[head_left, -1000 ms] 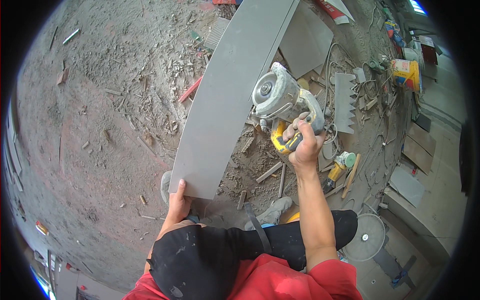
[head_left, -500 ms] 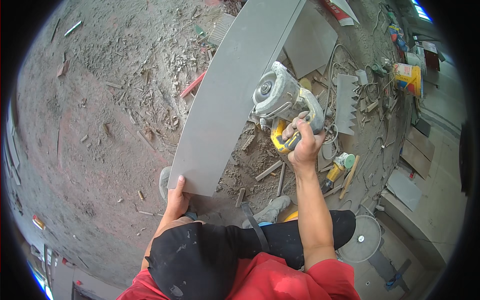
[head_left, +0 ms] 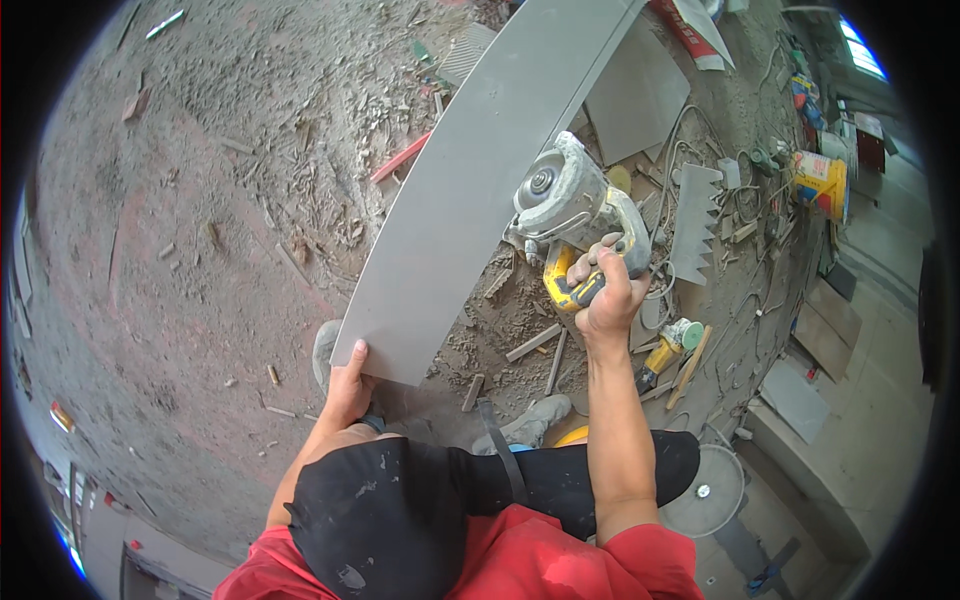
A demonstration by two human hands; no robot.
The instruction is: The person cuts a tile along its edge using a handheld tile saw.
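A long grey tile slab [head_left: 450, 190] runs from near my knees away to the upper right. My left hand [head_left: 350, 388] grips its near end, thumb on top and the other fingers hidden beneath. My right hand [head_left: 612, 290] is wrapped round the yellow-and-black handle of a dusty handheld circular saw [head_left: 568, 195]. The saw rests at the slab's right edge, its round blade housing over the surface. Beyond the saw, a thin straight line runs along the slab close to that edge. The blade's cutting edge is hidden.
Rubble and offcuts litter the dusty ground. Right of the saw lie a notched trowel [head_left: 695, 225], a loose cable and a yellow angle grinder [head_left: 668, 350]. Grey tile pieces [head_left: 635, 95] lie beyond the saw. A yellow bucket [head_left: 820, 185] stands far right; a red strip [head_left: 400, 157] lies left of the slab.
The view has turned slightly, so the slab appears more slanted. Both hands keep their grips, and the saw stays at the slab's right edge. A faint dust haze shows near the slab's near end.
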